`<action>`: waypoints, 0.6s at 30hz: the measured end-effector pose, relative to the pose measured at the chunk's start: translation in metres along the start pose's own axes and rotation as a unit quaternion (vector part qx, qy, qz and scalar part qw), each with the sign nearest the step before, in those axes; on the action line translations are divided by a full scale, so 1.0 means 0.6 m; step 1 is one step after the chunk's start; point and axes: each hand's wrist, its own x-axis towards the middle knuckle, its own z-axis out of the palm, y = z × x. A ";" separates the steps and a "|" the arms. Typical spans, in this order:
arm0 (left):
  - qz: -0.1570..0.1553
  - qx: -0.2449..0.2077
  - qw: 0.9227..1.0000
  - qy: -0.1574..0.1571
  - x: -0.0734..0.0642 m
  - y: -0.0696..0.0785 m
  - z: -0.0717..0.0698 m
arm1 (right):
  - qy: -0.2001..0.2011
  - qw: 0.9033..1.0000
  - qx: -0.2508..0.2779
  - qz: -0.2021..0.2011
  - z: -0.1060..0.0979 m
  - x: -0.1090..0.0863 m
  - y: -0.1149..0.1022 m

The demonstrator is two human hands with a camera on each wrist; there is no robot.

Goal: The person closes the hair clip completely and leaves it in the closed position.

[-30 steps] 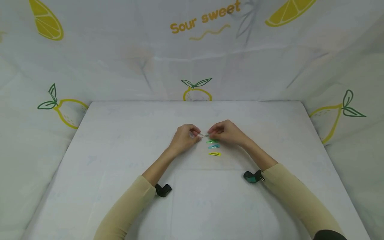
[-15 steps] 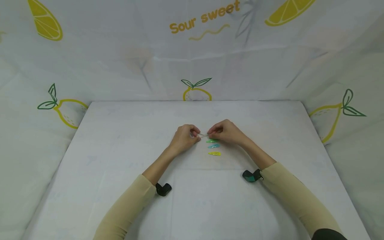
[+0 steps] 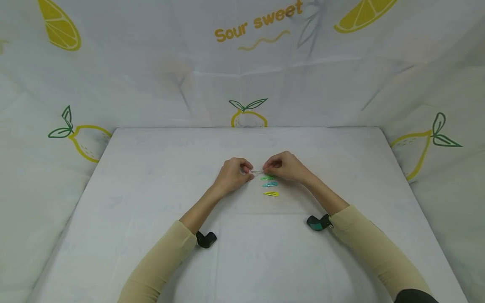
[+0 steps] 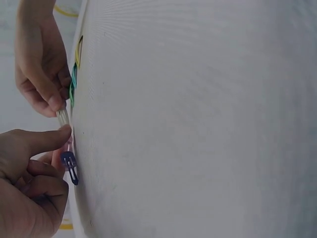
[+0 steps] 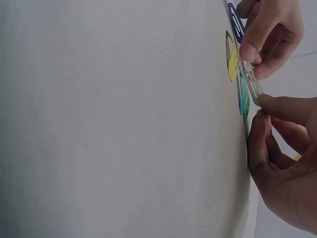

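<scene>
A white snap hair clip (image 3: pixel 257 171) spans the gap between both hands, just over the table. My left hand (image 3: pixel 232 174) pinches one end of it with thumb and finger, and my right hand (image 3: pixel 286 167) pinches the other. Close by the right fingertips lie a green hair clip (image 3: pixel 267 178), a light blue one (image 3: pixel 270 184) and a yellow one (image 3: pixel 270 194), in a column. In the left wrist view, a dark blue hair clip (image 4: pixel 69 166) and a pink one (image 4: pixel 68 144) show beside the left fingers; the left hand hides them from the head view.
The white cloth-covered table (image 3: pixel 242 261) runs back to a white lemon-print curtain (image 3: pixel 151 84), which also hangs along both sides. Black wrist cameras, one on the left wrist (image 3: pixel 206 240) and one on the right (image 3: pixel 319 223), sit low above the table.
Both hands stay nearly in place. The two strips of the white hair clip look closer together than half a second ago. The clips on the table have not moved.
</scene>
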 end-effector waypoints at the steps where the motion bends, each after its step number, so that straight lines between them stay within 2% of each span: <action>1: 0.002 -0.001 1.000 0.000 0.000 0.000 0.000 | 0.002 1.000 -0.002 0.001 0.000 0.000 0.000; 7: 0.010 -0.003 1.000 0.001 -0.001 -0.001 -0.002 | 0.017 1.000 -0.006 0.002 -0.001 -0.003 -0.004; 18: 0.007 -0.031 1.000 0.003 -0.004 -0.003 -0.004 | 0.038 0.999 -0.003 -0.003 -0.004 -0.004 -0.007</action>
